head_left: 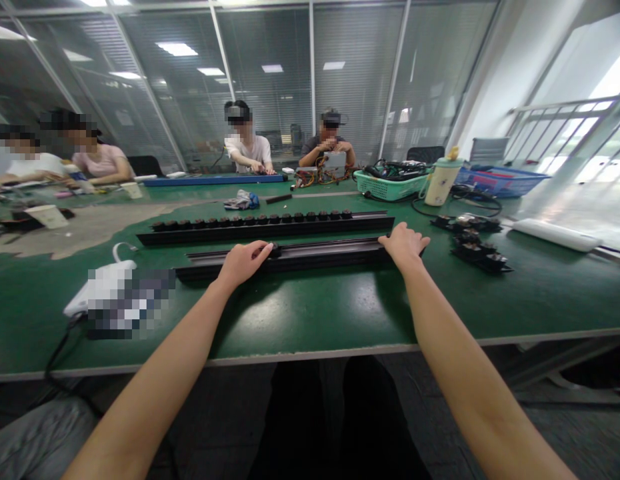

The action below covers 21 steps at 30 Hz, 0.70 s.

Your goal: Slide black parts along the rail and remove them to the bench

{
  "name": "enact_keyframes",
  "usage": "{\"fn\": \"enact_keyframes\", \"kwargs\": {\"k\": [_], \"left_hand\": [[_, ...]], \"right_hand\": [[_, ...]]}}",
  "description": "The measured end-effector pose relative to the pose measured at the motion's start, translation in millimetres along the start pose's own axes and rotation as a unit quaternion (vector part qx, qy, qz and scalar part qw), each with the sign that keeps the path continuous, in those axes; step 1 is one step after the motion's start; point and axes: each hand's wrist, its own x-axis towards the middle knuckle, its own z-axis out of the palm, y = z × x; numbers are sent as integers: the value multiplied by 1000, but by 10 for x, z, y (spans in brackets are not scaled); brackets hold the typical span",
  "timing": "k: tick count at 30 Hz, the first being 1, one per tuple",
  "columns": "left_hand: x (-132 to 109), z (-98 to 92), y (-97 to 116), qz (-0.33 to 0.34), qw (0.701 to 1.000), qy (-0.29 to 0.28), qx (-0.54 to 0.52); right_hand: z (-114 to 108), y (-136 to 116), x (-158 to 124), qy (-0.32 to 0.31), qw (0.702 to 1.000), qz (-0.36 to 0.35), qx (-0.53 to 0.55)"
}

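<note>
A long black metal rail (pixel 335 259) with a shiny inner channel lies across the table in front of me. My left hand (pixel 243 262) is closed over its left half, with thumb and fingertips at a small black part (pixel 275 249) in the channel. At the right end, my right hand (pixel 404 248) grips the rail with its fingers over the far edge. Behind it lies a second black rail (pixel 270 231), parallel, carrying a row of several black round-topped parts (pixel 263 219). More loose black parts (pixel 477 250) sit to the right of my right hand.
A green basket (pixel 390 187) of cables, a lidded cup (pixel 441 183) and a blue basket (pixel 510 183) stand back right. A crumpled cloth (pixel 243 200) lies behind the rails. A white device (pixel 103 287) with a cable is at left. Several people sit across the green table (pixel 315 320).
</note>
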Motion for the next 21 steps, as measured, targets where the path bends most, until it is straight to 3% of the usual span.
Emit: {"fn": "enact_keyframes", "kwargs": {"k": [21], "left_hand": [[4,13,-11,-1,1000,3,-3]], "right_hand": [[-11,29,23,-5,1000,6,9]]}}
